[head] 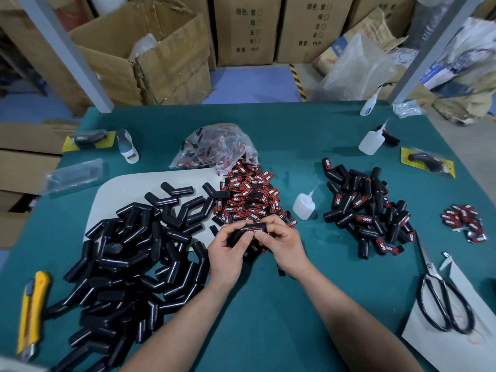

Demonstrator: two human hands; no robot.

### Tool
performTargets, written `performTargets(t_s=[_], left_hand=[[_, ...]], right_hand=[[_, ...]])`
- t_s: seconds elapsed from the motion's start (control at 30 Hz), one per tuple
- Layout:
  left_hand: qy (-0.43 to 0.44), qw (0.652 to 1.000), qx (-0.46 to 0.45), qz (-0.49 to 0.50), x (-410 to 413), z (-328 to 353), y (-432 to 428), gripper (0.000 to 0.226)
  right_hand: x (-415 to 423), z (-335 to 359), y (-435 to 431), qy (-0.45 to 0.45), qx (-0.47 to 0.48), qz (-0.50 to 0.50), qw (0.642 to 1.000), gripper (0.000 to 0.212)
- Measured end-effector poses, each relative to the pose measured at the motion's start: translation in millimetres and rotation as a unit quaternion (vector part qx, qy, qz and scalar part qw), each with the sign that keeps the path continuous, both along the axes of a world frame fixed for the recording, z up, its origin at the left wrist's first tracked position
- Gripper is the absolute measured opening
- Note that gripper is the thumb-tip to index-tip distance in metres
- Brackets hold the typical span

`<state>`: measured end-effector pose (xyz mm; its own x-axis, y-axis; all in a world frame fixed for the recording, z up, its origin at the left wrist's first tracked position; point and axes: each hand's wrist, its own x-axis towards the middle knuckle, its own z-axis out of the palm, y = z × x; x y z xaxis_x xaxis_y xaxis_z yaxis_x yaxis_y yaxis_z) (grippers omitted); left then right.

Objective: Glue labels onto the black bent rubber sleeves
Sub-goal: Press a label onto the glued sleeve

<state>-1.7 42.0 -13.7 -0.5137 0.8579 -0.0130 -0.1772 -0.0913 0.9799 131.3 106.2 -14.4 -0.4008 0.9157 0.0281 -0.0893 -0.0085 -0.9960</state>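
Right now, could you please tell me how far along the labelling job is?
Done: a labelled pile sits on the right. In hand: the left hand and right hand grip one sleeve with a label on it. Left: the bigger bare pile on the left, with a heap of labels mid-table. Well under half done, I'd judge.

matt black rubber sleeves (pixel 126 264), translucent plastic glue bottle (pixel 303 206), metal scissors (pixel 440 294)
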Motion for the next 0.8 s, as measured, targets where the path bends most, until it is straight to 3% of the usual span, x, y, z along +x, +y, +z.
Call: performTargets(t_s=[0.27,0.8], left_hand=[[0.031,0.998,0.049,-0.004,2.2,5.7,-2.8,0.014],[0.044,0.998,0.052,-0.003,5.3,-0.9,-0.7,0.02]], right_hand=[[-2.2,2.3,-3.3,0.023,-0.013,0.006,1.0,0.004],[-3.8,1.6,-5.6,0.021,-0.022,-0.016,0.999,0.008]])
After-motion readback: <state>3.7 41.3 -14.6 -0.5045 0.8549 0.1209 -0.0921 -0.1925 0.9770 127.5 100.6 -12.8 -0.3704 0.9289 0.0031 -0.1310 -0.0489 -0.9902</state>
